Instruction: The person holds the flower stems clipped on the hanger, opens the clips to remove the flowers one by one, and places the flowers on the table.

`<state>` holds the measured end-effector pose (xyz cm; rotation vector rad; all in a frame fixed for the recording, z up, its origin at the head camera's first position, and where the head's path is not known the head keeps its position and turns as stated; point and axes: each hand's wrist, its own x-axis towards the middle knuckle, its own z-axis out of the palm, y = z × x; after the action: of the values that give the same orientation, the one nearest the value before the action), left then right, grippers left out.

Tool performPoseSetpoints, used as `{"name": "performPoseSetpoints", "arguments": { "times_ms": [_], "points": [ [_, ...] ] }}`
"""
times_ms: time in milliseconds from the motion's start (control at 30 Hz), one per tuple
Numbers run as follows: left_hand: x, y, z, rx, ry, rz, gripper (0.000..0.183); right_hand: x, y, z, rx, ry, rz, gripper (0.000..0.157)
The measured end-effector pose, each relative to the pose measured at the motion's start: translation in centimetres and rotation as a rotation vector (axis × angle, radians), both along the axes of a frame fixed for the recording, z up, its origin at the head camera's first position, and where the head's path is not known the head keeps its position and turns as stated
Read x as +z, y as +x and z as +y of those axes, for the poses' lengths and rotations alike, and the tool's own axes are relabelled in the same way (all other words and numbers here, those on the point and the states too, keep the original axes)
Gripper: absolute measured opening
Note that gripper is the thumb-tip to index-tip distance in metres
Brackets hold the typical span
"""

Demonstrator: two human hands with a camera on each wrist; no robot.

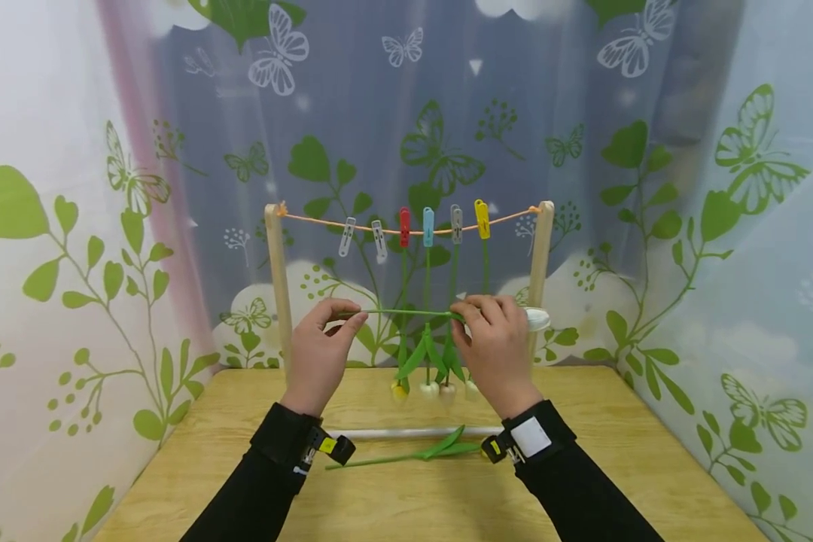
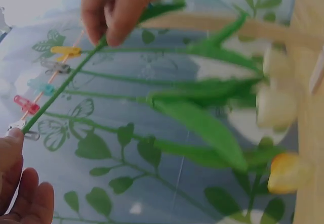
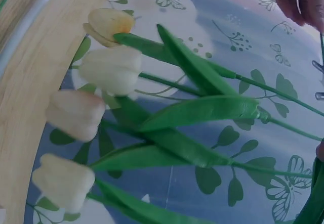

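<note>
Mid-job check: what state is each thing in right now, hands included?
Left hand: pinching the held tulip's stem near its end
Right hand: gripping the stem nearer the flower
Held tulip: raised off the table, stem roughly level
Four hanging tulips: heads down
Four right-hand clothespins: clipped, holding stems
Two leftmost clothespins: on the cord, no tulips
Cord: sagging slightly
Loose tulip: lying down

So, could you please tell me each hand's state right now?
Left hand: closed, pinching a green flower stem.
Right hand: closed, holding the same stem.

Held stem (image 1: 406, 311) before hanging tulips (image 1: 416, 358); table (image 1: 210, 467) beneath
</note>
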<state>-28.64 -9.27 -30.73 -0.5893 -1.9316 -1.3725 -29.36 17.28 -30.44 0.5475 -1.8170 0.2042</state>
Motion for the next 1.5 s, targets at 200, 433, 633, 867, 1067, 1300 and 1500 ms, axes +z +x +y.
{"name": "performPoseSetpoints", "arguments": {
  "times_ms": [200,433,633,867,1067,1300,1500],
  "points": [
    [0.2,-0.1,-1.0,0.217,-0.170,0.295,0.013,0.3,0.8,-0.8,0.002,0.003,0.018,0.014],
    [0.4,0.5,-1.2,0.363,-0.340,0.528,0.011,0.1,1.2,-1.4,0.033,-0.058,0.021,0.013],
    [-0.1,1.3,-0.6,0.438,-0.372,0.543,0.013,-0.3,1.5,-2.0,0.070,-0.104,0.080,0.012],
    [-1.4,2.1,0.3,0.507,-0.368,0.562,0.021,-1.3,2.2,-3.2,0.112,-0.177,0.087,0.011],
    [-2.6,2.8,0.8,0.515,-0.326,0.541,0.024,-1.8,2.8,-3.5,0.131,-0.226,0.066,0.010],
    [-2.6,3.0,0.6,0.518,-0.296,0.560,0.024,-2.1,3.3,-3.7,0.142,-0.213,0.039,0.011],
    [-2.3,3.1,0.5,0.539,-0.326,0.558,0.020,-2.2,3.4,-3.7,0.145,-0.198,0.030,0.015]
  ]
}}
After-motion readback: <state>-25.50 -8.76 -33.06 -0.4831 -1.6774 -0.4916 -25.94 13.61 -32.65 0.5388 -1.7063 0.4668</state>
